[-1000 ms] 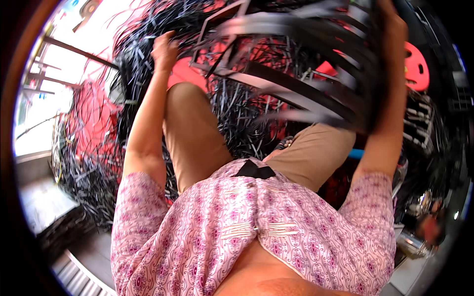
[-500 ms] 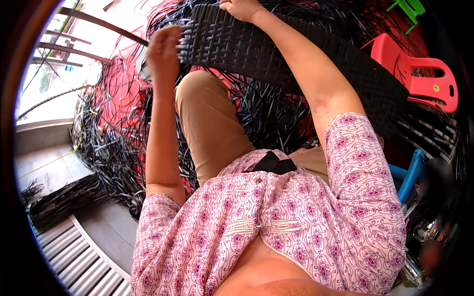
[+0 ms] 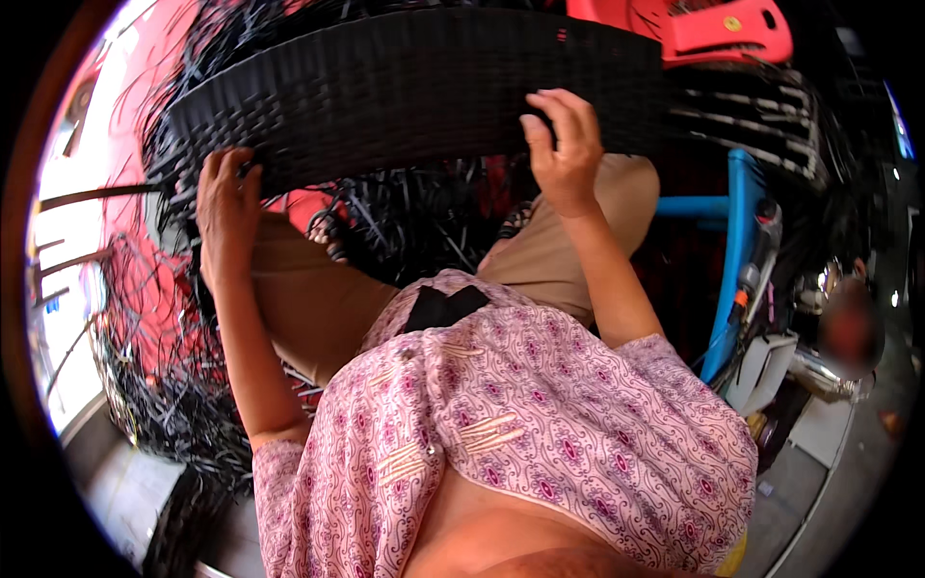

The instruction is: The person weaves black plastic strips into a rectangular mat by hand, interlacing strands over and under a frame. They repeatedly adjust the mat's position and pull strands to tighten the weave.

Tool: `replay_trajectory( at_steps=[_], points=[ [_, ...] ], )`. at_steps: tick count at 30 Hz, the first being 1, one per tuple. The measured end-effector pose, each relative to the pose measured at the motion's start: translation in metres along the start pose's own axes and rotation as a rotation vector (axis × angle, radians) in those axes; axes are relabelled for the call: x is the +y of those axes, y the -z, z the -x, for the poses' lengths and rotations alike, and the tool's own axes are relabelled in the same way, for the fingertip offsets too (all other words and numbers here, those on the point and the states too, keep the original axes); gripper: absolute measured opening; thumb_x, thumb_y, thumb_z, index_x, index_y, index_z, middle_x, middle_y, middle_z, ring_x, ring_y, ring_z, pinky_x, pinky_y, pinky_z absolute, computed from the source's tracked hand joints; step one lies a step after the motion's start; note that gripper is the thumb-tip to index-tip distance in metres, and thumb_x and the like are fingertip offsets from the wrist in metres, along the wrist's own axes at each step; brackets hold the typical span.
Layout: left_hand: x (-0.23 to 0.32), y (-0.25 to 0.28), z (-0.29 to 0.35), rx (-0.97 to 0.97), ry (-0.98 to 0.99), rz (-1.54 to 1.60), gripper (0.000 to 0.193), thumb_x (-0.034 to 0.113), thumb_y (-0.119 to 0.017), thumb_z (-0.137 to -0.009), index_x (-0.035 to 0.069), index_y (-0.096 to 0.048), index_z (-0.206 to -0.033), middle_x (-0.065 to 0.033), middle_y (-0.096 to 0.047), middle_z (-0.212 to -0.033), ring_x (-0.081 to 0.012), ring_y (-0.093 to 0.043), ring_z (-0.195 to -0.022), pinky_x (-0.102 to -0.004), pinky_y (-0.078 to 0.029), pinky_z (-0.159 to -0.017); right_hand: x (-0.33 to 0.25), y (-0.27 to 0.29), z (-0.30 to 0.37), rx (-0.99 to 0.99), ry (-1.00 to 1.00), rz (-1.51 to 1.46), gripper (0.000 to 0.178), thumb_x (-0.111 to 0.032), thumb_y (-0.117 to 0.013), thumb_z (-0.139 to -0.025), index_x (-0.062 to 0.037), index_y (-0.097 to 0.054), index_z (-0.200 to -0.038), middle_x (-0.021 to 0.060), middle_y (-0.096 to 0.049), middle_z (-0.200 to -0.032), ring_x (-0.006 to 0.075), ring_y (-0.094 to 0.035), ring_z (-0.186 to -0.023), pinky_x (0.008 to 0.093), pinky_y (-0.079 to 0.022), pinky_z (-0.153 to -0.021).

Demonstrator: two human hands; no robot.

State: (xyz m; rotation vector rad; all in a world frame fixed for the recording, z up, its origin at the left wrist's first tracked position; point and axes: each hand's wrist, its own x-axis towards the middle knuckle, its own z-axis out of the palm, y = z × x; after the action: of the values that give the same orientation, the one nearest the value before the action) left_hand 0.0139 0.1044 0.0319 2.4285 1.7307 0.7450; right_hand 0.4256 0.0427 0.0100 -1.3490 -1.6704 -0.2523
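Observation:
A long, dark woven wicker panel point(image 3: 385, 96) lies across my knees, bowed slightly upward in the head view. My left hand point(image 3: 229, 207) is at its left near corner, fingers closed on the edge; what the fingertips do underneath is hidden. Loose strip ends stick out around that corner. My right hand point(image 3: 567, 149) is raised over the near edge, right of the middle, with thumb and fingers apart and curved. It holds nothing, and I cannot tell whether it touches the weave.
Piles of loose black strips point(image 3: 183, 376) cover the red floor covering point(image 3: 130, 159) to the left and under the panel. A red plastic chair point(image 3: 727, 34) stands at the far right. A blue frame point(image 3: 737, 260) with tools beside it is close to my right knee.
The panel has swung round to lie more squarely across my lap. My right hand has left its far edge and come nearer, opening. My left hand has moved down and left to the corner.

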Motion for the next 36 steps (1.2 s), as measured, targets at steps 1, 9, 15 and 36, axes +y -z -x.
replay_trajectory(
  at_steps=[1,9,15,36],
  points=[
    [0.006,-0.001,0.003,0.004,0.013,-0.046,0.019,0.013,-0.062,-0.097,0.003,-0.064,-0.112,-0.0151,-0.063,-0.116,-0.0355,-0.062,-0.11,-0.0425,-0.049,-0.094,0.021,0.026,0.01,0.077,-0.153,0.068,0.019,-0.01,-0.071,-0.088,-0.0042,-0.07,-0.106,0.0116,-0.067,-0.103,0.0295,-0.065,-0.1,0.0403,-0.052,-0.089],
    [0.151,-0.057,-0.001,0.031,-0.243,0.222,0.03,0.014,-0.071,-0.091,0.004,-0.068,-0.119,-0.013,-0.063,-0.126,-0.0321,-0.059,-0.119,-0.0422,-0.044,-0.103,0.166,0.147,0.047,0.059,-0.919,-0.001,0.041,-0.034,-0.066,-0.096,0.0034,-0.071,-0.114,0.0124,-0.075,-0.101,0.0227,-0.07,-0.093,0.0338,-0.053,-0.086],
    [0.188,-0.097,-0.005,-0.043,-0.436,0.161,0.065,0.023,-0.079,-0.081,0.009,-0.056,-0.14,-0.0108,-0.051,-0.147,-0.0316,-0.046,-0.135,-0.0462,-0.033,-0.113,0.165,0.115,0.03,-0.057,-1.238,-0.347,0.059,-0.052,-0.067,-0.094,-0.001,-0.068,-0.123,0.0053,-0.067,-0.112,0.016,-0.062,-0.094,0.032,-0.053,-0.076],
    [0.24,-0.05,-0.009,-0.14,-0.518,0.209,0.05,0.002,-0.064,-0.083,0.009,-0.061,-0.133,-0.012,-0.055,-0.138,-0.0334,-0.049,-0.129,-0.0463,-0.033,-0.112,0.009,0.102,0.073,-0.11,-0.879,-0.286,0.034,-0.029,-0.065,-0.096,0.0022,-0.064,-0.109,0.0194,-0.071,-0.097,0.0327,-0.068,-0.091,0.0406,-0.051,-0.083]
  ],
)
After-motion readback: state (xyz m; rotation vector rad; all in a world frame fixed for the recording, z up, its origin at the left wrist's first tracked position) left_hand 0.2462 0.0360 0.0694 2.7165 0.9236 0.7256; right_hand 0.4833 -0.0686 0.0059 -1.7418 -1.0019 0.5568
